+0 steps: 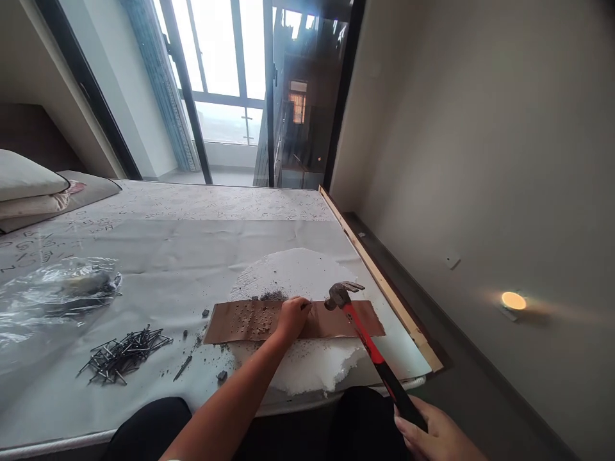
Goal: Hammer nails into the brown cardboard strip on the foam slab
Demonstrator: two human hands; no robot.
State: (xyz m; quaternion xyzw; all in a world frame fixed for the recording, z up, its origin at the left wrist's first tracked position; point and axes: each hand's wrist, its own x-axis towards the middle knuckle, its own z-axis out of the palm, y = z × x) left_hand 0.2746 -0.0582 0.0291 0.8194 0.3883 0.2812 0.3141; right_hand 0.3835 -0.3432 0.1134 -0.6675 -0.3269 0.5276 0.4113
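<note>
The left hand [291,318] rests on the brown strip [346,320], its thumb and forefinger pinched together on a small dark thing [306,307] too small to make out. The right hand [435,428], low at the right, is wrapped around the black grip of the claw hammer [366,336]; the red shaft slants up and leftward, and the metal head appears over the right part of the strip, close to the left hand, though whether it touches the strip cannot be told. The strip lies across a ragged white slab [298,269], its left part pocked with holes and specks, with dark crumbs [275,296] along its far edge. Left of it, on a pale grey sheet [177,256], lie a few dark lumps [221,376], a stray nail [182,367] and a tangled heap of nails [125,352]. Beyond the heap spreads a clear plastic bag [52,301], then a pillow [29,176] at the far left. A wooden batten [379,275] edges the right side, and a round light [514,301] glows near the wall [480,160]. Tall windows [216,51] stand at the back.
</note>
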